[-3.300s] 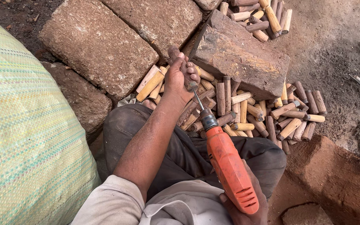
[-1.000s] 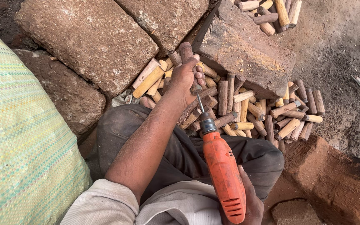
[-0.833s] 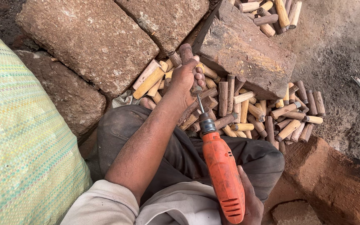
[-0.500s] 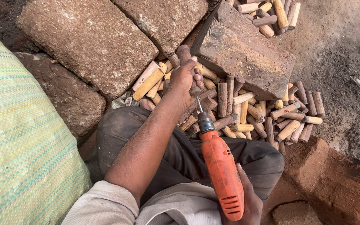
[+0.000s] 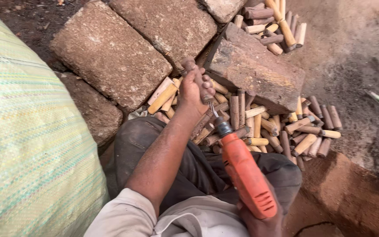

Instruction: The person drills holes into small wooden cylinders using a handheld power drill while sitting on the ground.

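Left hand point(image 5: 194, 91): we have it wrapped tight round a wooden handle point(image 5: 194, 74), held upright above the heap of handles point(image 5: 264, 127) on the ground between the stone blocks point(image 5: 110, 52).
Right hand point(image 5: 259, 221): clenched on the orange drill point(image 5: 246, 175), bit at the handle's lower end.
Handling: we judge the handle light, stiff, round; grip mid-length.
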